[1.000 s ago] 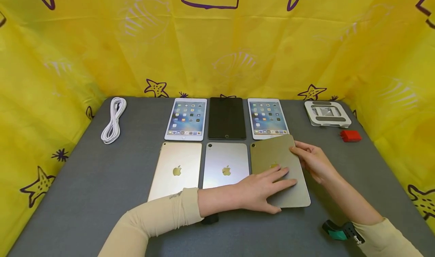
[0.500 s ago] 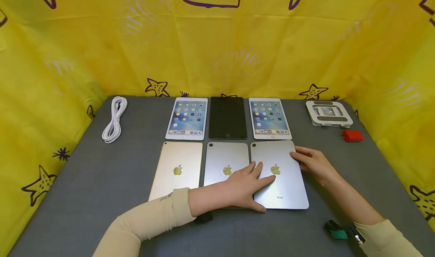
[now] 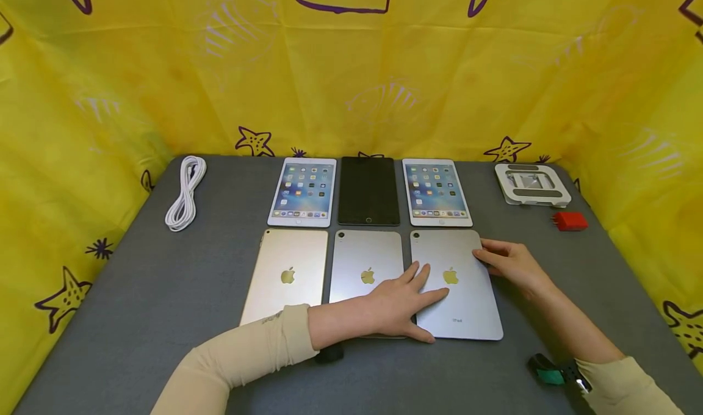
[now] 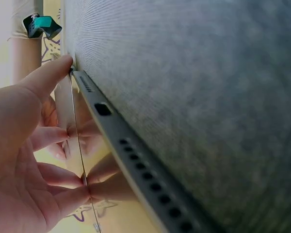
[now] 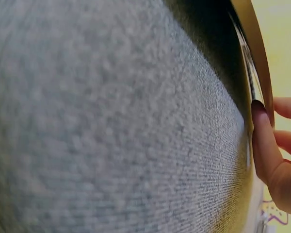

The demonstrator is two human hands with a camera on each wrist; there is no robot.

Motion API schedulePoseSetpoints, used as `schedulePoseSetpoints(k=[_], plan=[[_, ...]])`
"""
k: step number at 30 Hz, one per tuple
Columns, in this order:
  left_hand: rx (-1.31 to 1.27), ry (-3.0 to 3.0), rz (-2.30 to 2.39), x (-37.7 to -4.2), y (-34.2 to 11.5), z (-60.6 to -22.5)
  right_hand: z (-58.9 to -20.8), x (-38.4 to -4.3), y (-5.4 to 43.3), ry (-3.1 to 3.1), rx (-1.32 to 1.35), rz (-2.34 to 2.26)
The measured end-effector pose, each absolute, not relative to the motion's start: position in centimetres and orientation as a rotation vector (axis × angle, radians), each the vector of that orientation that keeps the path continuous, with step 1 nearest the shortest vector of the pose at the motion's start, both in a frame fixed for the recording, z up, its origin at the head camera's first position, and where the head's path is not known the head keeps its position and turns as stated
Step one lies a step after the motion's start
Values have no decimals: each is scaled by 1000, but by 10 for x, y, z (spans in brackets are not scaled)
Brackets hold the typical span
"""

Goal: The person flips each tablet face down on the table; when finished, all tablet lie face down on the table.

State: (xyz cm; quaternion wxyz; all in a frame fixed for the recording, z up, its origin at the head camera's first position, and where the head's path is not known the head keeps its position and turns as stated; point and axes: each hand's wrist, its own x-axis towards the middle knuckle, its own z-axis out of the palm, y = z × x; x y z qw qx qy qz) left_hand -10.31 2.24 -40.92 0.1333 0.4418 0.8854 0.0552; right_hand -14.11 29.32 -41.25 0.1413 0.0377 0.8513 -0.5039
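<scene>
A silver tablet (image 3: 471, 305) lies back side up at the right of the front row in the head view. My left hand (image 3: 398, 305) is spread with straight fingers across its left edge and over the middle tablet (image 3: 351, 256). In the left wrist view, those fingertips touch the shiny backs, and the thumb is beside the bottom edge (image 4: 136, 167) with its port and speaker holes. My right hand (image 3: 513, 268) pinches the right tablet's upper right edge. The right wrist view shows its thumb (image 5: 263, 141) against the rim. A gold tablet (image 3: 293, 250) lies at the left.
Behind stand two white tablets, left (image 3: 304, 183) and right (image 3: 435, 186), with home screens lit, and a black tablet (image 3: 368, 189) between them. A coiled white cable (image 3: 183, 201), a folded white stand (image 3: 531, 183) and a red charger plug (image 3: 571, 221) lie on the grey table (image 3: 137, 305).
The right tablet has gone from tilted and overlapping a rear tablet to flat, slightly nearer and to the right. My left hand has slid left, off its middle to its left edge.
</scene>
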Motion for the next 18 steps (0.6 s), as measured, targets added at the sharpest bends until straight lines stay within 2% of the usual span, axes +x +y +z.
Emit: schedulePoseSetpoints(k=[18], plan=[[1307, 2589, 71, -101, 27, -409, -411, -142, 292, 2845, -81, -1004]])
